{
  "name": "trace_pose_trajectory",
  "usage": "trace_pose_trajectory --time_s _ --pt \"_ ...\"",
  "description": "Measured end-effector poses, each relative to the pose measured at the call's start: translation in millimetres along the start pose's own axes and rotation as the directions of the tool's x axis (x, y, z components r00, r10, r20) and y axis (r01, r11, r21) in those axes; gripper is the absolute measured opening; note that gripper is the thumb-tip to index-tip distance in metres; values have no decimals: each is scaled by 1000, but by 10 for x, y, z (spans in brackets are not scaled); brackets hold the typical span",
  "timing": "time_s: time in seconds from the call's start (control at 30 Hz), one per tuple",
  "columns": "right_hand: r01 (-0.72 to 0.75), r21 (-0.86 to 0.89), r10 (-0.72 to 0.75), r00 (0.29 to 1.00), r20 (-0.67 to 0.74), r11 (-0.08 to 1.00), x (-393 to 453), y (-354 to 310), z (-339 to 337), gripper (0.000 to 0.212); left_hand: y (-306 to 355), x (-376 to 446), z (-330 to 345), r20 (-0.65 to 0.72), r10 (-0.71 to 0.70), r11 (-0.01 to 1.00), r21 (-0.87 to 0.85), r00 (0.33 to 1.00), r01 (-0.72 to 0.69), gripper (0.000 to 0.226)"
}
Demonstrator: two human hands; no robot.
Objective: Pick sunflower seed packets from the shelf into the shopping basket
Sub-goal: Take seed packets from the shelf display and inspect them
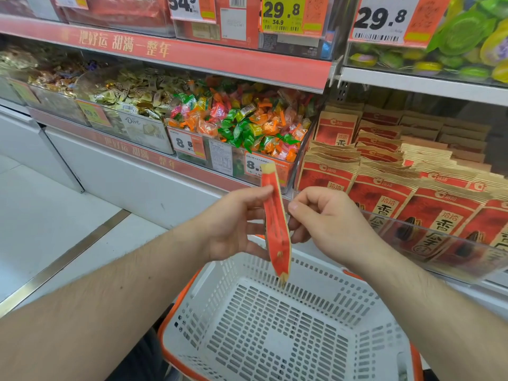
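Note:
A red and tan sunflower seed packet (276,224) hangs edge-on above the white shopping basket (209,303), its lower end over the far rim. My left hand (233,224) holds the packet, thumb near its upper part and fingers behind. My right hand (324,218) is just right of the packet with fingers curled; its fingertips touch or nearly touch the packet's edge. Several more seed packets (384,193) stand in rows on the shelf at the right, behind a clear front panel. The basket holds nothing.
Clear bins of wrapped candy (239,125) with price tags fill the shelf to the left of the packets. An upper shelf with red boxes (233,23) and green sweets (467,37) overhangs. A white base cabinet (123,171) and pale floor (41,215) lie at the left.

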State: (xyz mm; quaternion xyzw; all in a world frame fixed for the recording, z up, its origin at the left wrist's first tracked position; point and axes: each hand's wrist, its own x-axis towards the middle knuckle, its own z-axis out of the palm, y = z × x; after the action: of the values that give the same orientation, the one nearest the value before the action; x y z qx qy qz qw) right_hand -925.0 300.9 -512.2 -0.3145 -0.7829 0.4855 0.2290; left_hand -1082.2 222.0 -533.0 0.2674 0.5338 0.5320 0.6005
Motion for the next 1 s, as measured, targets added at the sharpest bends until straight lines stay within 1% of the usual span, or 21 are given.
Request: trace_pose_trajectory --time_s 0.03,0.1,0.2,0.27,0.37,0.5,0.77,0.83,0.87,0.9,0.93,0.97,1.0 --pt "-12 -37 12 1000 19 999 9 12 -24 23 33 -3 -8 -49 11 999 -35 999 -12 34" --pt "-35 -126 51 990 128 991 12 18 -58 29 90 -7 -39 -117 28 996 -80 993 -37 35" --pt "4 -311 87 956 279 950 -36 10 -55 28 121 -9 -91 -161 32 990 -128 986 -53 35" --pt "58 -375 73 943 326 925 -61 -2 -35 28 125 -17 -106 -165 27 988 -148 986 -52 38" --pt "68 -409 87 932 351 910 -57 12 -39 23 122 -21 -107 -177 26 988 -149 984 -52 37" --pt "59 -347 93 909 406 936 -30 55 -61 21 120 -29 -87 -176 0 989 -143 984 -26 37" --pt "43 -297 91 902 422 954 -26 64 -84 20 99 -10 -106 -156 -15 991 -132 988 -6 37" --pt "33 -234 66 913 402 972 -18 74 -90 13 96 -12 -132 -121 0 988 -151 993 -18 41" --pt "8 -168 53 932 358 986 -9 79 -96 9 100 -18 -141 -86 11 986 -162 996 -25 48" --pt "-22 -95 50 955 294 995 2 86 -103 12 105 -23 -151 -47 26 985 -169 999 -33 55" --pt "-63 -30 68 972 224 998 17 104 -109 24 105 -27 -155 -6 43 983 -178 999 -43 59" --pt "-117 19 111 978 176 993 31 117 -117 42 102 -34 -152 31 65 981 -188 997 -58 58" --pt "-171 58 160 973 168 984 46 133 -116 59 93 -39 -149 65 87 976 -204 994 -72 56"
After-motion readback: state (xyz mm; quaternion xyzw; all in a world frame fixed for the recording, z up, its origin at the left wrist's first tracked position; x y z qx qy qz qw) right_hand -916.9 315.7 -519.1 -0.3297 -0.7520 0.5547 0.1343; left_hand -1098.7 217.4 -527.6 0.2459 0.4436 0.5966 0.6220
